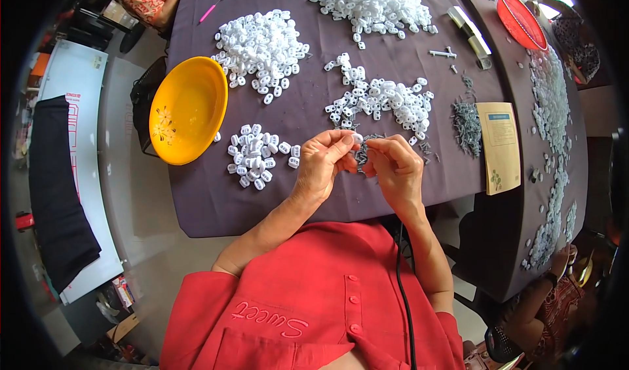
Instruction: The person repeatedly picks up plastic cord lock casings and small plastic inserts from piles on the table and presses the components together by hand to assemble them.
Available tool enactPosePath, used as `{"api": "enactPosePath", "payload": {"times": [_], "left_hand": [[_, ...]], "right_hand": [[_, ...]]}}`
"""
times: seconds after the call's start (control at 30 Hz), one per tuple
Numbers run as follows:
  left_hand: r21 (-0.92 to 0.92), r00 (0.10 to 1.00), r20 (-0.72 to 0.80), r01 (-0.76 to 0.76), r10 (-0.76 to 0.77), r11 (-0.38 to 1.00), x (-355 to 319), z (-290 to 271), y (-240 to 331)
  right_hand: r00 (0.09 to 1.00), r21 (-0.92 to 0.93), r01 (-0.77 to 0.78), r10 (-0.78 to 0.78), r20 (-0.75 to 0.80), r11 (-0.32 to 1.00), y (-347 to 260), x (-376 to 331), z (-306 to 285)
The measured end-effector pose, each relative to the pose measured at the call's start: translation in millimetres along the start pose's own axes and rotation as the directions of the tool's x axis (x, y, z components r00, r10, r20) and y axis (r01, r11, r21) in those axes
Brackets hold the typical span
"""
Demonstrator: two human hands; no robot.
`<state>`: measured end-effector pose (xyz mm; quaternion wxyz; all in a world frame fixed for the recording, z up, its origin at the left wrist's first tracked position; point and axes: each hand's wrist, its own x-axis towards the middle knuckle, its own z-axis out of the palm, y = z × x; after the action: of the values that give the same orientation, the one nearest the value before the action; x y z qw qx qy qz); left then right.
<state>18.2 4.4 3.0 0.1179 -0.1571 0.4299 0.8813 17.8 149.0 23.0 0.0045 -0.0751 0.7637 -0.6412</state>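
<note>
**White piece held up in your left hand, right hand close beside it**

You have a small white piece (pixel 357 138) pinched between the thumb and forefinger of your left hand (pixel 325 155), above the near part of the dark-covered table (pixel 216 203). Your right hand (pixel 397 166) is just beside it, fingers bent and drawn in toward the piece; whether they grip anything (the tips are too small to read here) you cannot tell from this view.

Thin grey bits (pixel 361 154) lie below, between your two hands. Just beyond your hands spreads a loose cluster of white pieces (pixel 383 98). To your left sits a small group of white pieces (pixel 252 159), with a larger heap (pixel 257 49) farther off and a yellow bowl (pixel 190 105) at the table's left edge. To your right, a grey pile (pixel 466 129) lies beside a tan booklet (pixel 502 150).
</note>
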Motion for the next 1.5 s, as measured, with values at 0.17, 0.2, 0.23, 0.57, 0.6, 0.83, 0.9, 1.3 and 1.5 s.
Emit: {"api": "enactPosePath", "payload": {"times": [0.17, 0.2, 0.23, 0.57, 0.6, 0.83, 0.9, 1.3, 1.5], "left_hand": [[0.000, 1.000, -0.007, 0.009, -0.009, 1.000, -4, 4, 1], [-0.001, 1.000, -0.007, 0.009, -0.009, 1.000, -5, 4, 1], [-0.006, 1.000, -0.006, 0.006, -0.006, 1.000, -5, 4, 0], [0.010, 1.000, -0.011, 0.000, 0.000, 1.000, -9, 5, 0], [0.010, 1.000, -0.012, -0.001, 0.001, 1.000, -9, 5, 0], [-0.014, 1.000, 0.009, 0.024, -0.024, 1.000, -9, 5, -1], [-0.026, 0.999, 0.017, 0.035, -0.034, 0.999, -10, 3, -1], [-0.182, 0.986, 0.069, 0.165, -0.155, 0.969, -6, -3, -10], [-0.207, 0.992, 0.061, 0.120, -0.109, 0.971, -6, -2, -11]], "right_hand": [[0.997, -0.103, 0.064, -0.069, -0.046, 0.993, 0, -2, 2], [0.988, -0.185, 0.137, -0.148, -0.045, 0.973, 2, -2, 1], [0.988, -0.185, 0.138, -0.149, -0.045, 0.973, 1, -4, 2], [0.989, -0.206, 0.122, -0.137, -0.062, 0.971, -3, -7, 5], [0.989, -0.212, 0.113, -0.129, -0.065, 0.971, -4, -7, 5], [0.989, -0.210, 0.120, -0.135, -0.057, 0.970, -4, -8, 4], [0.988, -0.207, 0.131, -0.145, -0.052, 0.970, -4, -8, 5], [0.991, -0.198, 0.103, -0.118, -0.066, 0.975, -5, -12, 9], [0.989, -0.203, 0.112, -0.128, -0.069, 0.973, -4, -13, 9]]}}
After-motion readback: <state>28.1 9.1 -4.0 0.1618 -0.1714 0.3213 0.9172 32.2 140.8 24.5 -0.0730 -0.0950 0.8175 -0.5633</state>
